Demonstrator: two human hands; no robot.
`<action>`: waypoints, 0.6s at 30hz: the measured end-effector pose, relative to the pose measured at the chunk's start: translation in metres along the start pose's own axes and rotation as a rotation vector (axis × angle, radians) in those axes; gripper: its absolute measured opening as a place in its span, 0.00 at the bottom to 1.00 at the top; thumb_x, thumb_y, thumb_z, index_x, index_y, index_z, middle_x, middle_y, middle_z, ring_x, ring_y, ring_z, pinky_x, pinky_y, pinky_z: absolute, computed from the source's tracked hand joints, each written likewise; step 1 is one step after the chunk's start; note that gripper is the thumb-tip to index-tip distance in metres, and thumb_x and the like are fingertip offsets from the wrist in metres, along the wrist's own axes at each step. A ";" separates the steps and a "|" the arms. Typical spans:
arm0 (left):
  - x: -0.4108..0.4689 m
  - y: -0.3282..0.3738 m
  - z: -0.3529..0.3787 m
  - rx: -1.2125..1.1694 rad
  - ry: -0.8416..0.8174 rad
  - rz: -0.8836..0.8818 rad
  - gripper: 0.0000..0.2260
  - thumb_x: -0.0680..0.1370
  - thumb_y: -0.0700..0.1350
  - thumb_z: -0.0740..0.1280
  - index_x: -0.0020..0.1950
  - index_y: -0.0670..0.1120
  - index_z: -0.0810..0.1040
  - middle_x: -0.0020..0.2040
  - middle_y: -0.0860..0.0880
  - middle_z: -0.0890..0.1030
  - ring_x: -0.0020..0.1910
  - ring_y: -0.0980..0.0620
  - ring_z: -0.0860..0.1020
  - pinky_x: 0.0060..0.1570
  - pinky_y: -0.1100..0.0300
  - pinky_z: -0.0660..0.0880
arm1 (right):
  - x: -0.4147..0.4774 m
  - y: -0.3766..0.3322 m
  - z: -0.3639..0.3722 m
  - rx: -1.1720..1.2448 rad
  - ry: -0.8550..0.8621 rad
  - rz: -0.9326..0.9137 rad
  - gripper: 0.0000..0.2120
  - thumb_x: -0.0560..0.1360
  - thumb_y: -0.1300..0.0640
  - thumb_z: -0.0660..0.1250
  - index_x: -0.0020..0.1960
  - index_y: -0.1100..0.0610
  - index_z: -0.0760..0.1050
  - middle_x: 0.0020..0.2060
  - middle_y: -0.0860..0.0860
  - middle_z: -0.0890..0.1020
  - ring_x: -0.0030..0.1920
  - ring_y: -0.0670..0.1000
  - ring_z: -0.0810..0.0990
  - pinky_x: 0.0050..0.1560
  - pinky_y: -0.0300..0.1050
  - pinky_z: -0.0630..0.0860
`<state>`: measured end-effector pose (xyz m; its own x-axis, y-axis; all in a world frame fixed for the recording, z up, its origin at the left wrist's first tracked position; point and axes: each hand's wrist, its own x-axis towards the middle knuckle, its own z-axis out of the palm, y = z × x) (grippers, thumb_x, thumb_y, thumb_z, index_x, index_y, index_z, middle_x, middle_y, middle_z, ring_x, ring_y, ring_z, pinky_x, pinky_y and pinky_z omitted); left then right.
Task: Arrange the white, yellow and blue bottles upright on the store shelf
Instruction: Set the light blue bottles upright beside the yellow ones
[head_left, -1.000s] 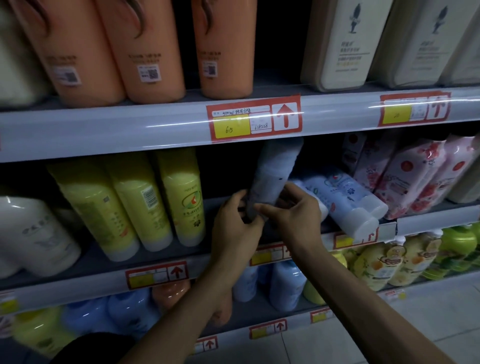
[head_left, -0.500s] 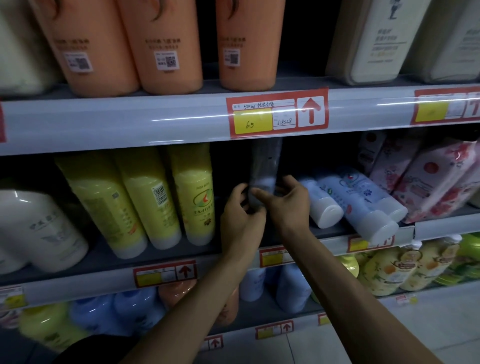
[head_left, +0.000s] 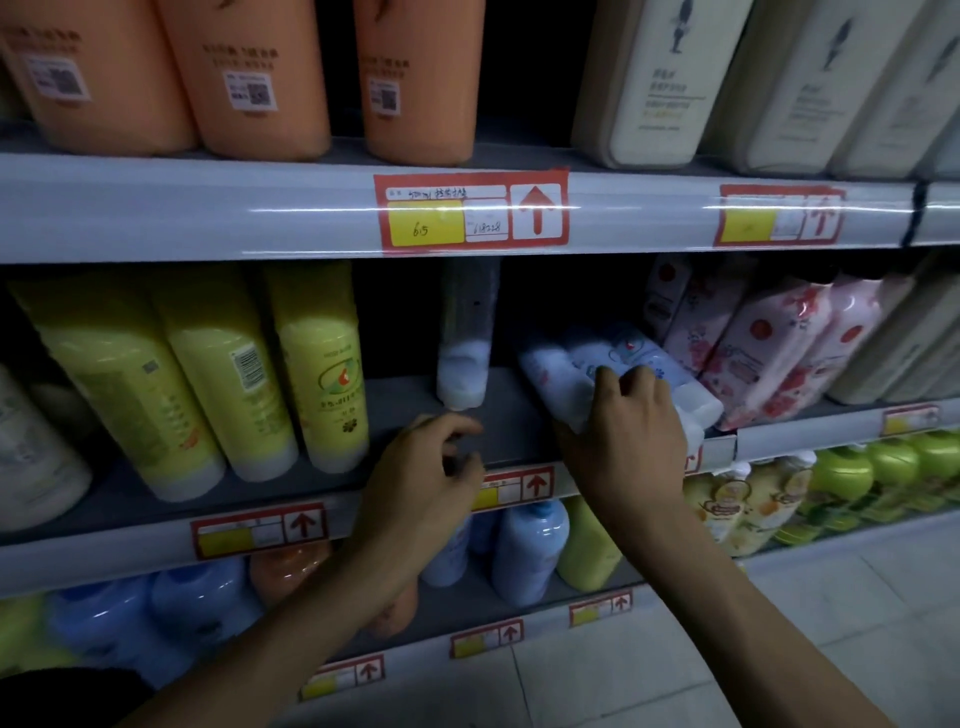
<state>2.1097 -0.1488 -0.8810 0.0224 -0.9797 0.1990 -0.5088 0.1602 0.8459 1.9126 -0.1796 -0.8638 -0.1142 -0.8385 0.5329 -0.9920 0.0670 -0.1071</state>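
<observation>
A pale blue bottle (head_left: 466, 338) stands upright on its white cap at the middle of the grey store shelf (head_left: 405, 415), with nobody touching it. My left hand (head_left: 423, 483) hangs just below and in front of it, fingers loosely curled and holding nothing. Right of it several blue-white bottles (head_left: 608, 369) lie tilted on their sides. My right hand (head_left: 628, 421) grips the nearest lying bottle (head_left: 550, 379) by its cap end. Three yellow bottles (head_left: 228, 374) stand cap-down at the left, and a white bottle (head_left: 31, 452) sits at the far left edge.
Orange bottles (head_left: 249, 67) and cream bottles (head_left: 670, 78) fill the shelf above. Pink floral refill pouches (head_left: 753, 343) lean at the right of the middle shelf. The lower shelf holds blue bottles (head_left: 524, 551), yellow-green ones and green-capped bottles (head_left: 841, 478). A tiled floor (head_left: 779, 623) lies below.
Both hands have let go of the pale blue bottle, which now stands upright alone. My left hand dropped back slightly; my right hand moved right onto a lying blue-white bottle.
</observation>
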 end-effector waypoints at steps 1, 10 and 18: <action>-0.002 0.001 0.002 0.017 0.003 0.023 0.11 0.76 0.47 0.69 0.58 0.57 0.82 0.55 0.57 0.81 0.53 0.59 0.82 0.54 0.51 0.82 | -0.001 0.002 0.001 -0.030 -0.006 -0.006 0.22 0.64 0.50 0.80 0.49 0.63 0.77 0.46 0.63 0.76 0.47 0.65 0.76 0.40 0.54 0.74; -0.003 0.021 0.029 -0.047 -0.007 0.003 0.11 0.79 0.43 0.70 0.60 0.53 0.82 0.51 0.56 0.85 0.51 0.59 0.83 0.54 0.53 0.82 | -0.002 -0.002 -0.005 0.046 -0.122 0.090 0.22 0.69 0.47 0.75 0.55 0.60 0.77 0.53 0.57 0.77 0.55 0.62 0.77 0.39 0.48 0.67; 0.004 0.038 0.040 -0.400 0.017 -0.177 0.05 0.81 0.52 0.67 0.49 0.55 0.83 0.44 0.52 0.87 0.47 0.51 0.86 0.52 0.47 0.83 | -0.017 -0.002 -0.061 0.461 -0.160 0.375 0.26 0.65 0.32 0.72 0.30 0.55 0.74 0.26 0.50 0.76 0.32 0.55 0.77 0.30 0.44 0.63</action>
<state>2.0563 -0.1515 -0.8679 0.0955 -0.9946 0.0395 -0.1228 0.0276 0.9920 1.9129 -0.1330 -0.8213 -0.4062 -0.8760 0.2600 -0.7563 0.1626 -0.6338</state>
